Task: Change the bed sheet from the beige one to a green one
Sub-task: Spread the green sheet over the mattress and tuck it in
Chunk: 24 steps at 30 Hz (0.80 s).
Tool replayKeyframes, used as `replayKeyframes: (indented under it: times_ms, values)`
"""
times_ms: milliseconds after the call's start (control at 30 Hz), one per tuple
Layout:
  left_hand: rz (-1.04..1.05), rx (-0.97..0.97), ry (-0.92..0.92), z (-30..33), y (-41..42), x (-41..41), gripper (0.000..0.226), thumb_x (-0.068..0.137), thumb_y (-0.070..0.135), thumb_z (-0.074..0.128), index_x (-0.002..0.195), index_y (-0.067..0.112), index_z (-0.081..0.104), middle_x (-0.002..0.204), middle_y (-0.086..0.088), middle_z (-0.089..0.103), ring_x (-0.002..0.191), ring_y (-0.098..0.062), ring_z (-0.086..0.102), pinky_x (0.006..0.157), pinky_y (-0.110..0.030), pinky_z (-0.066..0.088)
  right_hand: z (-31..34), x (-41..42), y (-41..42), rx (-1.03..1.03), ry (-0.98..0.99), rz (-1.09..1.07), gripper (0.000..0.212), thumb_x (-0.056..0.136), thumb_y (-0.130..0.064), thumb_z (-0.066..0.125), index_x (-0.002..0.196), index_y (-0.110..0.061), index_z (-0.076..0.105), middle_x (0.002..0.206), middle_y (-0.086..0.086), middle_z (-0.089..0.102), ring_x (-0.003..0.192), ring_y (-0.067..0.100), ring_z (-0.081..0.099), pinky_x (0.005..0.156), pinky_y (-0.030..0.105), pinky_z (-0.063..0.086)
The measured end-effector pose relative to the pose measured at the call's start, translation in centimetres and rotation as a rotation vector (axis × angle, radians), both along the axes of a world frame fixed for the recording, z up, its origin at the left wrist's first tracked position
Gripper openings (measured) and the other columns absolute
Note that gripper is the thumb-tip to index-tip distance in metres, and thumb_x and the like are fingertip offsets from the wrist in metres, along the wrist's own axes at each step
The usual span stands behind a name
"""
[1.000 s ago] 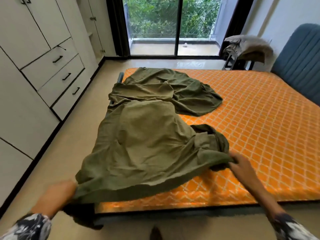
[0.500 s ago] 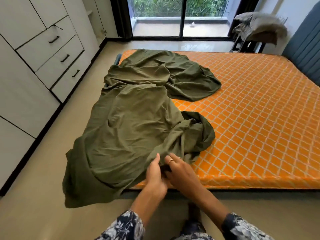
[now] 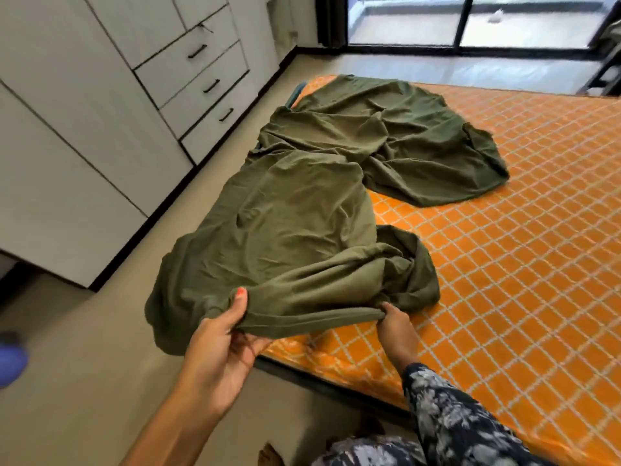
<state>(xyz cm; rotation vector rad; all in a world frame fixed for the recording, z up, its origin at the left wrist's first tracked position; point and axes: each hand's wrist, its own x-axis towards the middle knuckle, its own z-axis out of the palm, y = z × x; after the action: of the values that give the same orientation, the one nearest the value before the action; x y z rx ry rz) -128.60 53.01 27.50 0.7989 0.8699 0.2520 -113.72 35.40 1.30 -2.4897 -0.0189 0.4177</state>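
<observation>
- No writing or labels could be read.
- The crumpled olive-green cotton bed sheet [image 3: 302, 210] was spread over the left side of the orange diamond-patterned mattress [image 3: 524, 250], one part hanging past the near corner.
- Its hem was pinched by the left hand [image 3: 221, 344], thumb on top, and gripped by the right hand [image 3: 395, 326].
- Bare beige floor [image 3: 84, 381] lay between the bed and the white drawer cabinets [image 3: 100, 105].

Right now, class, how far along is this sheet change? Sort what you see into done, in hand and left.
Done: no beige sheet covers the bed; the orange quilted mattress lies bare. In hand: both hands grip the near hem of the green sheet, left hand and right hand set apart along it. Left: the sheet is bunched along one side, so it needs spreading over the whole mattress.
</observation>
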Motion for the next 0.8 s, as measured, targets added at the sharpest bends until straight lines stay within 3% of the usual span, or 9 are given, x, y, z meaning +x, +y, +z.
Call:
replayKeyframes:
  times_ms: [100, 200, 267, 333, 467, 567, 667, 733, 800]
  values:
    - [0.105, 0.047, 0.013, 0.2, -0.1, 0.3, 0.019, 0.095, 0.016, 0.050, 0.106, 0.006, 0.061, 0.098, -0.013, 0.073, 0.082, -0.021, 0.073, 0.053, -0.032, 0.058, -1.4, 1.7, 1.4, 0.218, 0.375, -0.143, 0.029, 0.098, -0.012, 0.042, 0.124, -0.012, 0.055, 0.120, 0.018, 0.057, 0.102, 0.041, 0.054, 0.082, 0.046, 0.046]
    - [0.203, 0.097, 0.040, -0.2, 0.9, 0.9, 0.018, 0.095, 0.018, 0.050, 0.101, 0.006, 0.062, 0.099, -0.014, 0.072, 0.078, -0.019, 0.073, 0.054, -0.031, 0.059, -3.4, 3.9, 2.4, 0.542, 0.483, -0.342, 0.015, 0.101, -0.026, 0.036, 0.110, -0.030, 0.047, 0.115, 0.014, 0.050, 0.096, 0.035, 0.050, 0.078, 0.057, 0.048]
    - [0.258, 0.179, 0.062, -0.7, 1.7, 1.6, 0.018, 0.096, 0.020, 0.049, 0.100, 0.007, 0.061, 0.104, -0.013, 0.070, 0.073, -0.016, 0.072, 0.055, -0.028, 0.059, -2.4, 8.2, 2.4, 0.780, 0.400, -0.415, 0.017, 0.096, -0.024, 0.036, 0.101, -0.025, 0.052, 0.116, -0.003, 0.061, 0.110, 0.017, 0.055, 0.091, 0.037, 0.049]
    - [0.295, 0.258, 0.064, -1.2, 2.3, 2.7, 0.025, 0.097, 0.021, 0.048, 0.112, 0.003, 0.058, 0.113, -0.016, 0.066, 0.080, -0.019, 0.071, 0.062, -0.027, 0.060, 3.3, 14.4, 3.6, 0.984, 0.274, -0.373, 0.016, 0.092, -0.008, 0.049, 0.104, -0.006, 0.060, 0.083, -0.036, 0.061, 0.091, -0.021, 0.051, 0.080, 0.012, 0.042]
    - [0.331, 0.311, -0.058, -0.5, 2.5, 5.9, 0.038, 0.098, 0.022, 0.046, 0.129, 0.001, 0.052, 0.121, -0.015, 0.063, 0.103, -0.028, 0.066, 0.076, -0.033, 0.059, 23.0, 25.9, 5.5, 1.528, -0.014, -0.385, 0.016, 0.097, -0.011, 0.050, 0.085, -0.008, 0.059, 0.058, -0.006, 0.062, 0.054, 0.009, 0.058, 0.056, 0.025, 0.049]
    - [0.377, 0.329, -0.143, 0.9, 3.4, 6.3, 0.039, 0.098, 0.025, 0.046, 0.127, 0.001, 0.052, 0.118, -0.013, 0.066, 0.102, -0.025, 0.068, 0.078, -0.033, 0.058, 33.9, 28.3, 4.1, 1.283, -0.500, -0.129, 0.031, 0.098, -0.022, 0.039, 0.098, -0.002, 0.063, 0.080, 0.003, 0.071, 0.073, 0.015, 0.066, 0.069, 0.025, 0.051]
    - [0.398, 0.300, -0.143, 1.4, 4.0, 4.9, 0.036, 0.099, 0.024, 0.045, 0.127, 0.002, 0.052, 0.114, -0.011, 0.067, 0.098, -0.025, 0.069, 0.072, -0.030, 0.060, 35.6, 28.8, -0.6, 0.820, -1.019, -0.119, 0.037, 0.088, -0.012, 0.036, 0.115, 0.000, 0.059, 0.117, 0.014, 0.061, 0.111, 0.023, 0.056, 0.098, 0.028, 0.040]
    - [0.326, 0.270, -0.078, 0.9, 3.4, 3.8, 0.029, 0.100, 0.022, 0.043, 0.119, 0.004, 0.055, 0.098, -0.010, 0.072, 0.079, -0.021, 0.073, 0.060, -0.024, 0.059, 32.6, 28.0, -3.6, 0.444, -0.977, -0.157, 0.037, 0.085, -0.001, 0.040, 0.118, 0.002, 0.057, 0.123, 0.022, 0.056, 0.117, 0.032, 0.051, 0.100, 0.035, 0.036]
    - [0.229, 0.238, 0.006, -0.2, 2.1, 2.4, 0.021, 0.101, 0.020, 0.042, 0.106, 0.007, 0.057, 0.076, -0.009, 0.074, 0.062, -0.020, 0.072, 0.050, -0.021, 0.056, 28.1, 26.4, -7.1, 0.109, -0.610, -0.071, 0.031, 0.089, -0.004, 0.045, 0.116, 0.004, 0.058, 0.120, 0.030, 0.056, 0.112, 0.043, 0.052, 0.093, 0.045, 0.041]
